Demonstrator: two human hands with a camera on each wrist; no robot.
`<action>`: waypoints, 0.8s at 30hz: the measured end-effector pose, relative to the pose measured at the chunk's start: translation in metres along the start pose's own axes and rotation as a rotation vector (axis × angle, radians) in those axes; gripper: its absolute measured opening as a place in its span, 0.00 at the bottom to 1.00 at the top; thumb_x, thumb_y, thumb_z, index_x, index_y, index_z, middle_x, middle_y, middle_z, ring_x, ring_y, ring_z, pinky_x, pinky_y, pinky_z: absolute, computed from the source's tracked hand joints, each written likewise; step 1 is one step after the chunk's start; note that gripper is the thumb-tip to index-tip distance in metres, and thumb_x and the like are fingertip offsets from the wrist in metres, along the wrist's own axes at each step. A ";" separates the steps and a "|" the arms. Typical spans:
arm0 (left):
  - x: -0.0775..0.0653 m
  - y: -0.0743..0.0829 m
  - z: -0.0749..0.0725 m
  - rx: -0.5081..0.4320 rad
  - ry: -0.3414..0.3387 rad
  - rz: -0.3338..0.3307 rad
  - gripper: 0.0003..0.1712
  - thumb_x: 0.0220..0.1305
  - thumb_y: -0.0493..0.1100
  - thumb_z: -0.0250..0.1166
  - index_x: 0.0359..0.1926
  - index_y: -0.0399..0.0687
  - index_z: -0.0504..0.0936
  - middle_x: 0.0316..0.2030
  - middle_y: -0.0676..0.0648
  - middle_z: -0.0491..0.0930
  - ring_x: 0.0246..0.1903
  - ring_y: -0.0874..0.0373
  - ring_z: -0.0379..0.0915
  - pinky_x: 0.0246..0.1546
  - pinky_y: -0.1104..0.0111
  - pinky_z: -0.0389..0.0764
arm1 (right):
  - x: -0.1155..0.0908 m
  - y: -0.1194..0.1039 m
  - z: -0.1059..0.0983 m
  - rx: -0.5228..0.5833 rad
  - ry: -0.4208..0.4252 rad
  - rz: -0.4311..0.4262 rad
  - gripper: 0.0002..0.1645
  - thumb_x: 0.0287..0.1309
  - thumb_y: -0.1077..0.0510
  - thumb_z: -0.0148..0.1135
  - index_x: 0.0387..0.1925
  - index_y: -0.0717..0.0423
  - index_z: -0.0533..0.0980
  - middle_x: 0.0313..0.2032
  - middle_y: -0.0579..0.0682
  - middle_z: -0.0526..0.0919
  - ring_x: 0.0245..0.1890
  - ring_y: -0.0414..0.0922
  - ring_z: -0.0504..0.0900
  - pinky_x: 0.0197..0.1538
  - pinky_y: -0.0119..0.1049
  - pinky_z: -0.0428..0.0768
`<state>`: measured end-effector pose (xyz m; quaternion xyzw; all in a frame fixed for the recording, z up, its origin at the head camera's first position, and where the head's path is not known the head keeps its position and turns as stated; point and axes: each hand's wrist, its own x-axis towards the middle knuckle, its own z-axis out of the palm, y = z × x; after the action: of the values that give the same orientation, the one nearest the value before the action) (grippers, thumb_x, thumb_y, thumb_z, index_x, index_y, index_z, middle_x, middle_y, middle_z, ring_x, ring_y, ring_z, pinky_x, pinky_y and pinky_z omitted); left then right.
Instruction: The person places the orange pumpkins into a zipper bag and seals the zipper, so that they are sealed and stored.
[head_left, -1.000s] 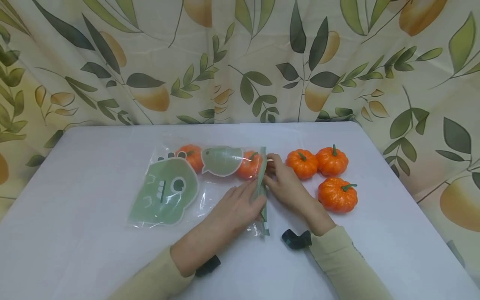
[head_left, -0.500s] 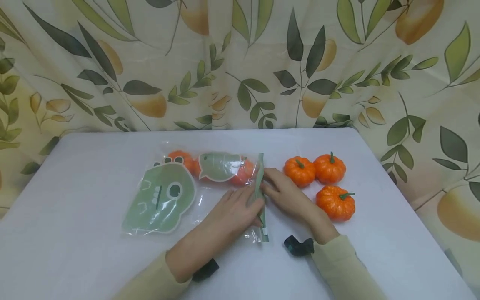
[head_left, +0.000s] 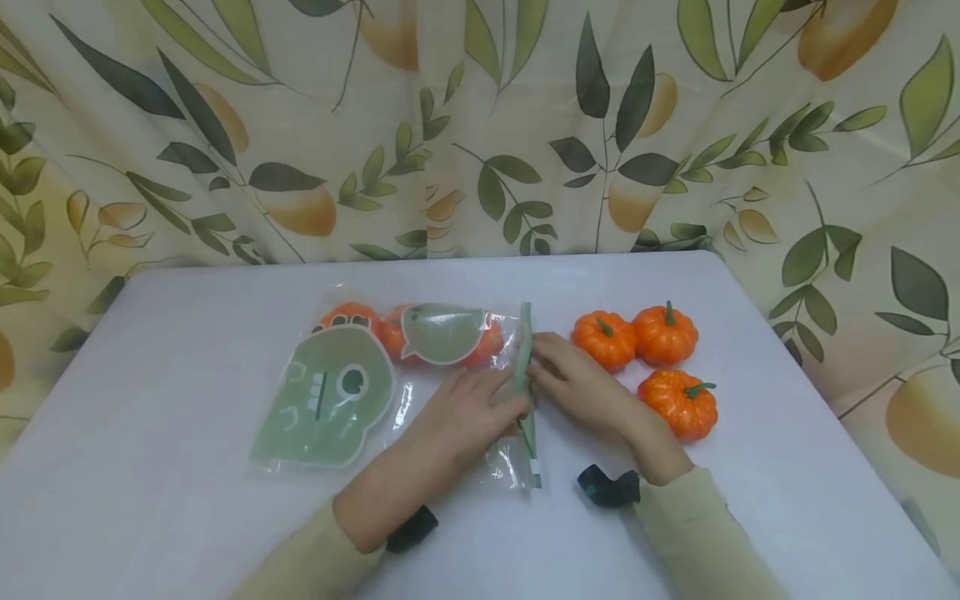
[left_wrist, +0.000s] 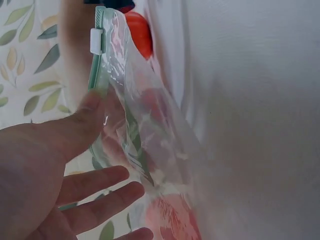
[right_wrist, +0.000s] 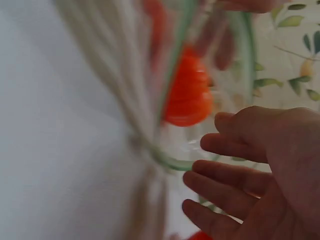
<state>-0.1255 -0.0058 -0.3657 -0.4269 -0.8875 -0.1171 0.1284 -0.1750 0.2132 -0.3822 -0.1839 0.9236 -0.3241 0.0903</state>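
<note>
A clear zip bag with green animal prints lies flat, its green-edged mouth facing right. Inside, along its far side, sit orange mini pumpkins, partly covered by the prints. My left hand pinches the near part of the mouth; in the left wrist view the thumb presses on the green strip below the white slider. My right hand is at the mouth from the right. In the right wrist view its fingers are extended, fingertips right at the green strip, with a pumpkin beyond.
Three more orange pumpkins stand on the white table right of the bag: two side by side at the back and one nearer, close to my right forearm. A leaf-patterned curtain hangs behind the table.
The pumpkins in the bag have shifted left, away from the mouth, and a second one shows at the left end. My left hand keeps its hold; the right hand stays by the mouth.
</note>
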 end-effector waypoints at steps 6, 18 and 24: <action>-0.001 0.002 0.003 0.004 -0.007 -0.030 0.21 0.54 0.60 0.73 0.43 0.59 0.77 0.54 0.48 0.80 0.57 0.52 0.75 0.61 0.59 0.76 | -0.011 -0.010 -0.031 -0.015 0.084 -0.006 0.18 0.71 0.53 0.55 0.59 0.48 0.76 0.60 0.49 0.79 0.62 0.50 0.76 0.63 0.55 0.76; -0.002 0.009 0.002 -0.027 -0.232 -0.127 0.45 0.38 0.74 0.75 0.50 0.55 0.69 0.68 0.42 0.66 0.69 0.47 0.62 0.72 0.47 0.62 | -0.017 0.002 -0.055 -0.157 0.206 0.106 0.21 0.69 0.61 0.53 0.62 0.61 0.72 0.65 0.63 0.68 0.66 0.62 0.67 0.67 0.62 0.67; -0.002 0.011 0.005 0.008 -0.109 -0.109 0.41 0.43 0.72 0.71 0.49 0.53 0.68 0.67 0.41 0.67 0.68 0.46 0.63 0.70 0.46 0.65 | -0.016 0.006 -0.051 -0.255 0.156 0.157 0.30 0.63 0.66 0.57 0.67 0.59 0.67 0.68 0.64 0.64 0.68 0.63 0.63 0.69 0.63 0.65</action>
<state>-0.1165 0.0008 -0.3703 -0.3831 -0.9155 -0.0971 0.0749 -0.1761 0.2528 -0.3463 -0.0952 0.9730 -0.2095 0.0194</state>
